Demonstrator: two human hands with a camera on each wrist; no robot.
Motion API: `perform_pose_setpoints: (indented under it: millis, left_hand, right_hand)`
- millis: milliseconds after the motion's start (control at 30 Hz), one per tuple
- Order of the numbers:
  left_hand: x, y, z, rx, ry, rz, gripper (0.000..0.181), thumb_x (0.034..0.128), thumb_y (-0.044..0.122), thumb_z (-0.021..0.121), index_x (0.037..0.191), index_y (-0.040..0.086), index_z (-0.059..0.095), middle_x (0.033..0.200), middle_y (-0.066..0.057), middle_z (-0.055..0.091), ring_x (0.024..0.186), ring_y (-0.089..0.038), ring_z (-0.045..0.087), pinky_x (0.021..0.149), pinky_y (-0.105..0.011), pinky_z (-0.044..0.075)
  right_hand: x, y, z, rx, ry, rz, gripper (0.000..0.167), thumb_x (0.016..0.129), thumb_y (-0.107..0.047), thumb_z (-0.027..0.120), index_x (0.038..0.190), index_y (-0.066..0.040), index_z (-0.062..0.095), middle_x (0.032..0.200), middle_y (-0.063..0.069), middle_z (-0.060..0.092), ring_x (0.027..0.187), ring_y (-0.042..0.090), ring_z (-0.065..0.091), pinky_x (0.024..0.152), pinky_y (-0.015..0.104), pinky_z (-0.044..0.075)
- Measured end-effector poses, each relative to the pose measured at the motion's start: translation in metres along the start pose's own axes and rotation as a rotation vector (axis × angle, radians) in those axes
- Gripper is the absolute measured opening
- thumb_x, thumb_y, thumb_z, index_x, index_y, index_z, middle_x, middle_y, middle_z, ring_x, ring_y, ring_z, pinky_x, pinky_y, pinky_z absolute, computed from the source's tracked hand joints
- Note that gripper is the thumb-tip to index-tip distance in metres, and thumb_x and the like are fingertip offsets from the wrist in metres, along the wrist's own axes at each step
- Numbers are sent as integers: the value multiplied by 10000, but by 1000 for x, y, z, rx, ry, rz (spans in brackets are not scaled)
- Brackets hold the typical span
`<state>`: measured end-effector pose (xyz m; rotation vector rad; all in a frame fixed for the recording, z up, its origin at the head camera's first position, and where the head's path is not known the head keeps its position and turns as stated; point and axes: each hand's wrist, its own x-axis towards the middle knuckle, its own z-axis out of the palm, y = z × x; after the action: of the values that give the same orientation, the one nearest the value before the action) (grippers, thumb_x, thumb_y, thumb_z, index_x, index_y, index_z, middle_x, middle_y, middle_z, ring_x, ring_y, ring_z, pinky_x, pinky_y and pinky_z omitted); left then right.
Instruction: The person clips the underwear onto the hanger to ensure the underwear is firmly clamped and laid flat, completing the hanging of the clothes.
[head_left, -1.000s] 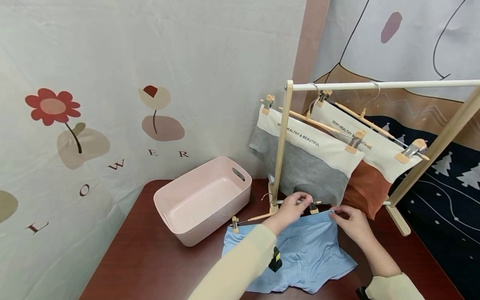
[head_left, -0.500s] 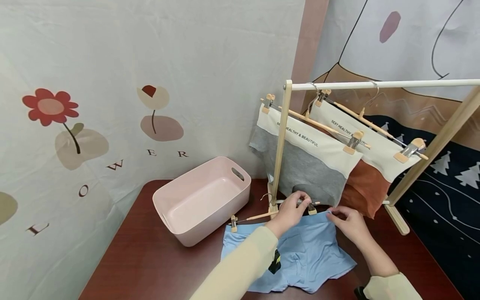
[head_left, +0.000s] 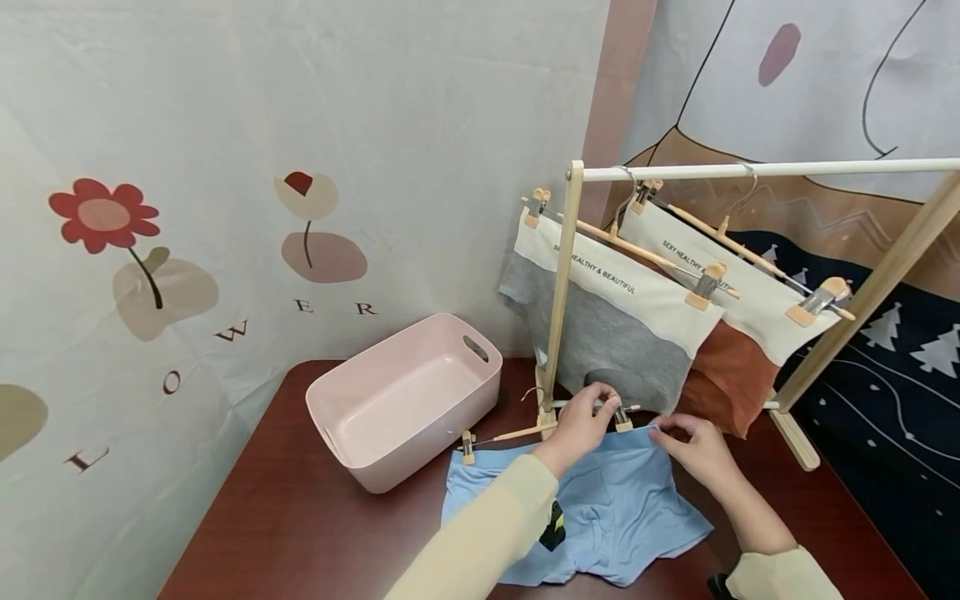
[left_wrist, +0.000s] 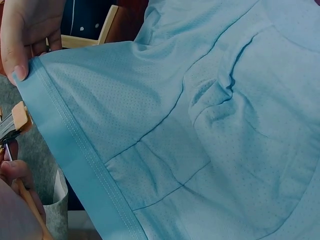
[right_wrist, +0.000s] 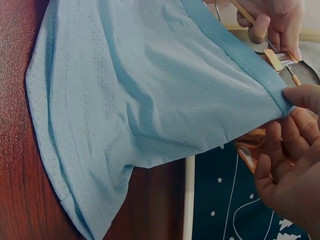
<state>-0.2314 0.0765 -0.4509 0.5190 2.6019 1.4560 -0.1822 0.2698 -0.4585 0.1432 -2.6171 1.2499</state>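
Note:
Light blue boxer briefs (head_left: 622,508) lie spread on the table, with their waistband towards the rack. My left hand (head_left: 585,425) pinches the metal clip (head_left: 622,419) at the right end of a wooden clip hanger (head_left: 517,433). In the left wrist view this clip's padded end (left_wrist: 21,117) stands at the waistband edge; whether it bites the cloth I cannot tell. The hanger's left clip (head_left: 468,450) sits over the waistband's left end. With thumb and fingers, my right hand (head_left: 701,454) pinches the waistband's right corner, lifting it, as the right wrist view shows.
Behind the hands stands a rack with a white rail (head_left: 765,172) and wooden legs. Grey-and-white briefs (head_left: 630,333) and rust-and-white briefs (head_left: 738,358) hang there on clip hangers. A pink basket (head_left: 420,425) stands left on the dark red table (head_left: 300,517).
My right hand has shifted slightly left and down with the waistband corner. The left hand stays at the clip almost unmoved.

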Motion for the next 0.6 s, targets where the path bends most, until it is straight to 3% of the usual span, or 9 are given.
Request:
perform_pose_setpoints:
  millis: [300, 600]
  left_hand:
    - [0, 2, 1, -18, 17, -18, 158, 980, 386, 465, 1028, 284, 577, 1055, 119, 577, 749, -25, 502, 669, -229, 414]
    - [0, 3, 1, -4, 21, -21, 162, 980, 381, 470, 1019, 271, 581, 1095, 94, 590, 766, -35, 513, 670, -230, 419]
  right_hand:
    - [2, 0, 0, 17, -54, -13, 193, 864, -155, 684, 966, 7, 705, 1015, 170, 692, 807, -62, 548, 650, 215, 492]
    - [6, -4, 6, -17, -17, -23, 197, 894, -135, 646, 1004, 25, 677, 1010, 170, 687, 887, 13, 569, 716, 221, 483]
